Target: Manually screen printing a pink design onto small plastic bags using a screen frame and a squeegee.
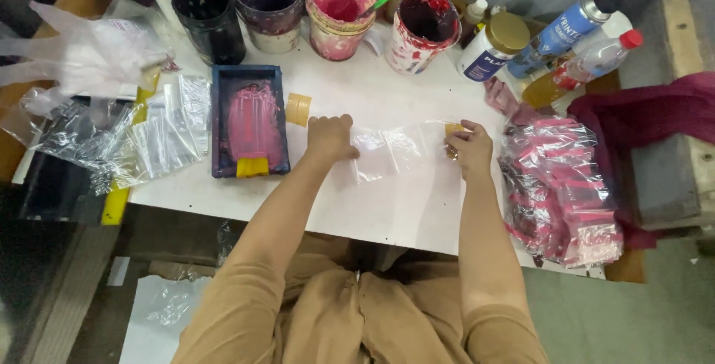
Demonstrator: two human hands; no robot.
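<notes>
A clear plastic zip bag [396,150] lies flat on the white table [402,208] in front of me. My left hand [330,138] presses down on the bag's left end with closed fingers. My right hand [469,148] pinches its right end, where a small yellow piece [453,129] shows at the fingertips. Left of my left hand sits a dark blue tray [248,120] smeared with pink ink, a yellow scraper [252,166] resting at its near end. A yellow pad [298,109] lies between tray and hand.
Several ink pots [339,14] stand along the table's far edge, with bottles [493,45] and a spray can [566,27] at the right. Printed pink bags [560,193] pile at the right, clear bags [141,137] at the left. Another person's gloved hand [82,55] reaches in upper left.
</notes>
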